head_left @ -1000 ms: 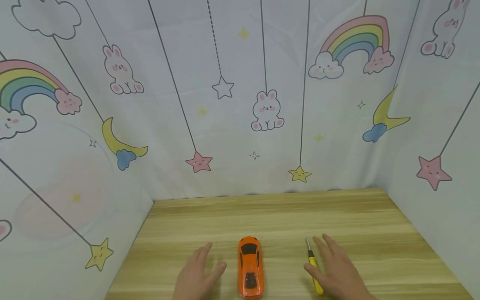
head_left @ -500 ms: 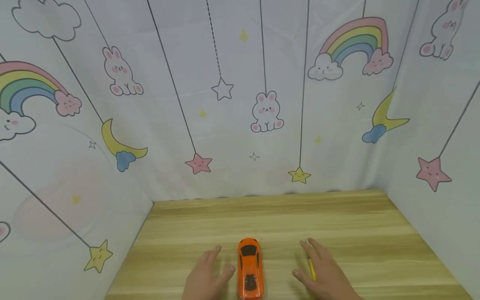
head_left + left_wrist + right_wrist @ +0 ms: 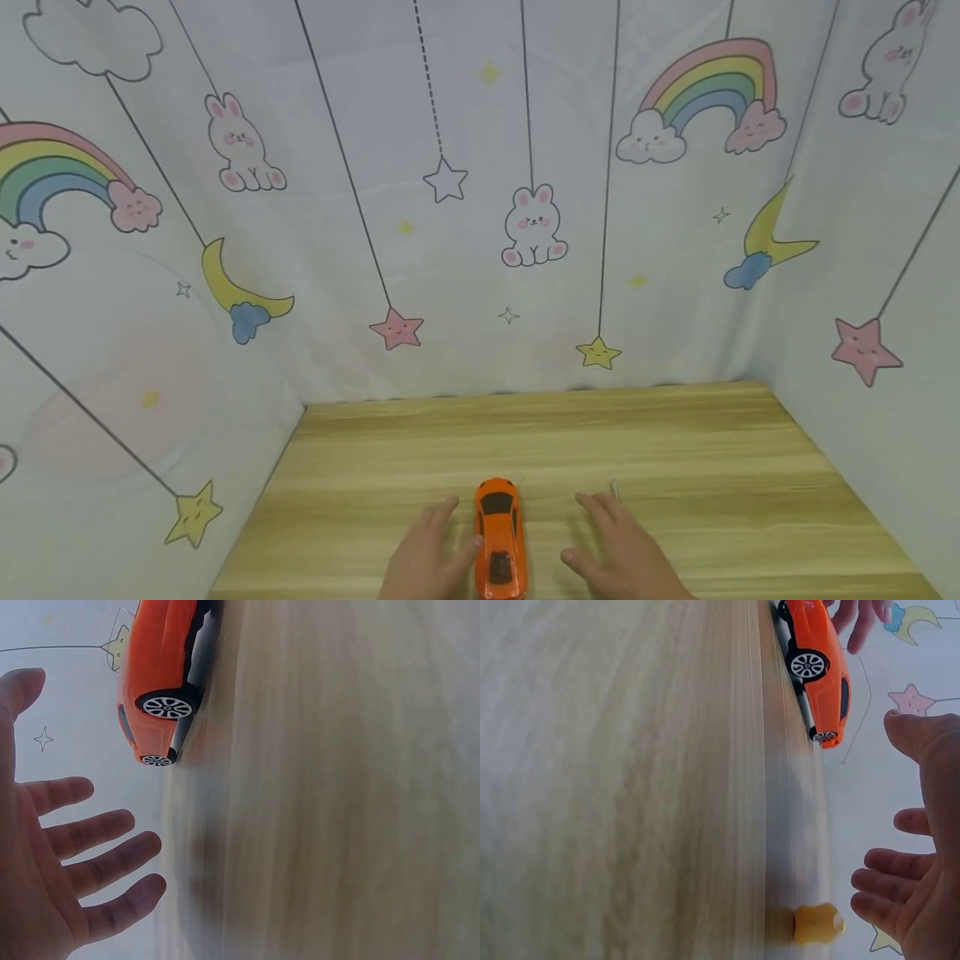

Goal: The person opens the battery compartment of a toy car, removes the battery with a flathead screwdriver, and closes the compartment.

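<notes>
We saw first the white cloth point(image 3: 345, 358) which stood around the place, printed with rainbows point(image 3: 712, 68), rabbits point(image 3: 534, 229) and stars point(image 3: 397, 331) on strings. In front of it was the worktop point(image 3: 525, 437), with a light wood pattern.

Over the worktop we found two bare hands of a person, one on each side. The left hand point(image 3: 427, 554) had its fingers apart, and its grip was released. The right hand point(image 3: 626, 554) also had a released grip, with loose fingers and nothing held in them.

Between the hands, the orange toy car point(image 3: 501, 535) stood upright on its wheels point(image 3: 808, 665). It was nearer to the left hand. In the head view, the left thumb covered a little of the car's edge, but we could not tell if it was touching.

The smallest was the screwdriver, on the worktop near the right hand. From the head we saw only its thin metal tip point(image 3: 614, 489) beyond the fingers; the right wrist view showed us its yellow handle point(image 3: 817, 924).
</notes>
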### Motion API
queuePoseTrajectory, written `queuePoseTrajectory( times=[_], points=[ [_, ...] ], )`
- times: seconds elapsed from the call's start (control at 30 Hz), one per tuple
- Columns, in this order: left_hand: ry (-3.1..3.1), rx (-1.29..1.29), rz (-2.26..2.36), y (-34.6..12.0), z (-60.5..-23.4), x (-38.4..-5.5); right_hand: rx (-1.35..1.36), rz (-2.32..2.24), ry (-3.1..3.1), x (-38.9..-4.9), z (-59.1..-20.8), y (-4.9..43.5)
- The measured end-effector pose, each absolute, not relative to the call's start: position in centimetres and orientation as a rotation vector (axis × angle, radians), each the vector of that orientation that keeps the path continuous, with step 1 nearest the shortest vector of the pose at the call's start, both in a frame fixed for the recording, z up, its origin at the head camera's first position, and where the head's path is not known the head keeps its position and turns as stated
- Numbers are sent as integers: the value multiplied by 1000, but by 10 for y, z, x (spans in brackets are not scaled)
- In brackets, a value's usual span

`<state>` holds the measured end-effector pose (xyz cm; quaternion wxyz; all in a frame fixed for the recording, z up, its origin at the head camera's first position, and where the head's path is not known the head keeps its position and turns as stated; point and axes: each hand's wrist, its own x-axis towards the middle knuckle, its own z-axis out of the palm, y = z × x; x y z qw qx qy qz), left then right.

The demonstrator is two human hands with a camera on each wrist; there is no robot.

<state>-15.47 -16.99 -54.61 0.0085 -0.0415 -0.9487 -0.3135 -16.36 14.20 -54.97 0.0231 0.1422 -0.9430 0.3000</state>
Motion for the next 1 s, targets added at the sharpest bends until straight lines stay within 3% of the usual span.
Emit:
queuePoseTrajectory(
  times=[1.0],
  points=[
    [-3050, -152, -1187, -160, -542, -165, 651, 937, -2985, -164, -557, 110]
  ],
)
